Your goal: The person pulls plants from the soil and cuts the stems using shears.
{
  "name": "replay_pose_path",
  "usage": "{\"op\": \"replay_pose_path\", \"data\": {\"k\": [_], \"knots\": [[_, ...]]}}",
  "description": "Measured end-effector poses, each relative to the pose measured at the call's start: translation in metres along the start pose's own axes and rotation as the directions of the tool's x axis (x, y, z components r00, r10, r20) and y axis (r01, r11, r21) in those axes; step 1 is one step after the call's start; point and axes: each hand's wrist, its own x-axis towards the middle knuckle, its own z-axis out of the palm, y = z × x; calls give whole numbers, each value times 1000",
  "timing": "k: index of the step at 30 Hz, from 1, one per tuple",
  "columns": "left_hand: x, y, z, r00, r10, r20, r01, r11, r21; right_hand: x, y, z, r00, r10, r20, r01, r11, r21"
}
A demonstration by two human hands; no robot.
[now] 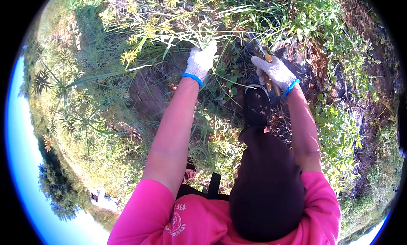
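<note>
My left hand, in a white knitted glove with a blue cuff, is closed around a bunch of green grass stems. Long blades and yellowish sedge heads spread out beside it. To its right, my right hand wears a matching glove and grips a bladed hand tool with brown handle parts. Its narrow metal blade points up and away into the grass; the tip is hidden among leaves. My dark shoe is planted just below the right hand.
Dark sheeting with dry brown litter lies right of the tool. Leafy weeds grow along the right side. My bent knee in dark trousers rises between my arms. A person in white is far off at lower left, near trees.
</note>
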Motion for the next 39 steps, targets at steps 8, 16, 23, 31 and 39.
{"op": "replay_pose_path", "data": {"k": [8,16,23,31,39], "knots": [[-115,89,-92,834,-190,-518,236,971,24,20,18,-17,996,74,42,-73,997,-26],[-112,110,-79,902,213,-376,218,528,821,26,-5,-7,996,44,77,-27,978,-204],[-1,73,25,997,-25,66,-49,436,899,57,-18,1,995,-43,93,77,912,-402],[15,96,68,946,-305,110,-55,184,981,79,-36,-6,988,-75,134,144,744,-652],[52,62,48,954,-245,171,-123,201,972,59,-32,2,938,-341,55,312,770,-557]]}}
